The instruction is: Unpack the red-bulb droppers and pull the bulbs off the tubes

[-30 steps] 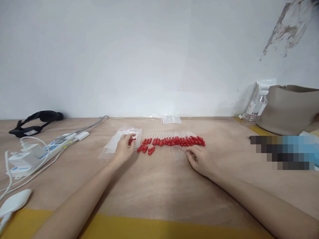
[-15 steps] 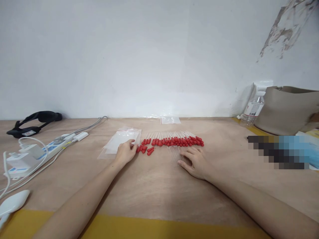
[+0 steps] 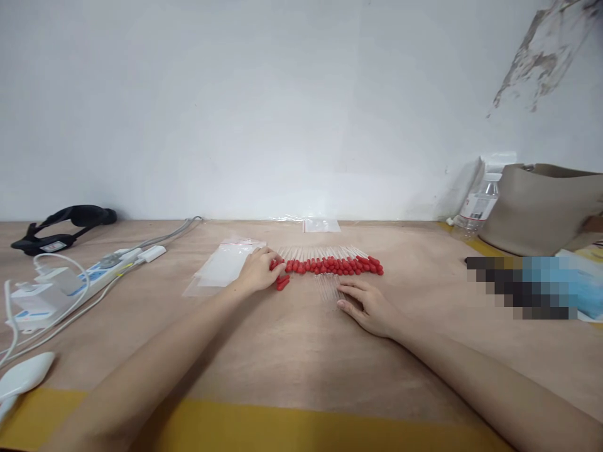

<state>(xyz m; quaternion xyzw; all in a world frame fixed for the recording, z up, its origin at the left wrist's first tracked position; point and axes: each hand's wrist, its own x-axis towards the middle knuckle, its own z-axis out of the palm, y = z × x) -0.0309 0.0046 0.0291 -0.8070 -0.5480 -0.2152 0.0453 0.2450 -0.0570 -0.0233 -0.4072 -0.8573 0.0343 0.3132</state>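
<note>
A row of glass droppers with red rubber bulbs (image 3: 330, 266) lies across the middle of the table, bulbs toward me and thin glass tips toward the wall. At its left end my left hand (image 3: 258, 270) rests with fingers extended against the outermost bulbs, hiding some of them. Two loose red bulbs (image 3: 282, 284) lie just below those fingers. Thin clear glass tubes (image 3: 327, 290) sit side by side in front of the row. My right hand (image 3: 370, 306) lies at their right edge, thumb and fingers apart, touching the nearest tubes.
Clear zip bags (image 3: 221, 267) lie left of my left hand, and another small bag (image 3: 321, 226) is by the wall. A power strip (image 3: 101, 274) with cables and a black headset strap (image 3: 66, 229) are at left. A plastic bottle (image 3: 480, 204) and a beige container (image 3: 541, 210) stand at right.
My left hand has moved right from beside the bags, pushing the leftmost red bulbs toward the row. My right hand has stayed nearly still by the glass tubes.
</note>
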